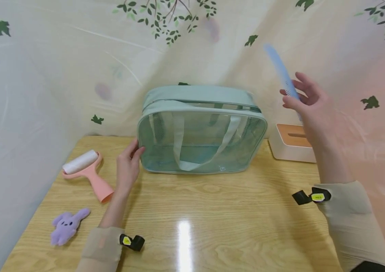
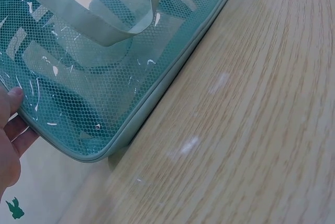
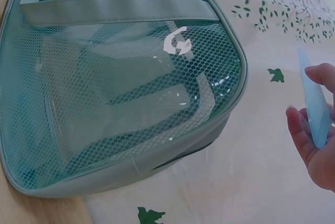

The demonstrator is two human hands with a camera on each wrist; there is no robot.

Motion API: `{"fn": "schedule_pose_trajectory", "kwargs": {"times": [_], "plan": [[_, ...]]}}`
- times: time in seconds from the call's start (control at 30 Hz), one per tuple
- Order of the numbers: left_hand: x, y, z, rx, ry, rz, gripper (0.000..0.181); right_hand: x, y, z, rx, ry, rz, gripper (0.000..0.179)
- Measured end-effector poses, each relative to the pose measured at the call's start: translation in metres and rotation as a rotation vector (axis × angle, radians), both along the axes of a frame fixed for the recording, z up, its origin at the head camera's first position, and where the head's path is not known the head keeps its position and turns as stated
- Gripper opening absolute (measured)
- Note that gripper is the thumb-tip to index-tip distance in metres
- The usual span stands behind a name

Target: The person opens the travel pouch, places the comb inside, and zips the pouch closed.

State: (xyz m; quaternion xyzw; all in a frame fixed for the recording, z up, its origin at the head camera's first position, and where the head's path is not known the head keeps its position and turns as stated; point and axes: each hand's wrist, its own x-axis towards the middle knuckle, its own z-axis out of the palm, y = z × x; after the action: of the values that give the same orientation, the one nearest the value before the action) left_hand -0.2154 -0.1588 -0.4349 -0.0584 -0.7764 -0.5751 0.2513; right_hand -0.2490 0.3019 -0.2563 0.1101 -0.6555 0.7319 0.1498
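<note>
A clear, green-trimmed zip bag [image 1: 199, 132] with mesh and fabric handles stands upright at the back of the table. My left hand [image 1: 129, 164] grips its left edge, thumb on the front and fingers behind, as the left wrist view shows at the bag's side panel [image 2: 78, 98]. Up to the right of the bag, my right hand [image 1: 309, 100] pinches a light blue comb [image 1: 279, 70] between thumb and fingers, raised in front of the backdrop. In the right wrist view the comb [image 3: 314, 103] is seen edge-on. The bag's top zip [image 1: 213, 104] gapes partly along the upper edge.
A pink lint roller [image 1: 95, 179] with a white roll lies left of my left arm. Nearer the front left is a small purple plush toy [image 1: 65, 227]. Behind my right wrist stands a white tissue box [image 1: 287, 151] with a wooden lid. A patterned cloth [image 1: 76, 75] hangs behind the table.
</note>
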Motion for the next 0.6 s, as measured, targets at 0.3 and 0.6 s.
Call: {"fn": "schedule_pose_trajectory", "kwargs": {"times": [0.3,0.6], "plan": [[0.0,0.0,-0.001,-0.013,0.023,0.004,0.036,-0.023,-0.022,0.024,0.202,-0.019,0.047,0.075],[0.0,0.0,-0.002,-0.011,0.027,-0.002,0.038,-0.042,-0.043,0.037,0.458,0.015,0.148,0.07]]}}
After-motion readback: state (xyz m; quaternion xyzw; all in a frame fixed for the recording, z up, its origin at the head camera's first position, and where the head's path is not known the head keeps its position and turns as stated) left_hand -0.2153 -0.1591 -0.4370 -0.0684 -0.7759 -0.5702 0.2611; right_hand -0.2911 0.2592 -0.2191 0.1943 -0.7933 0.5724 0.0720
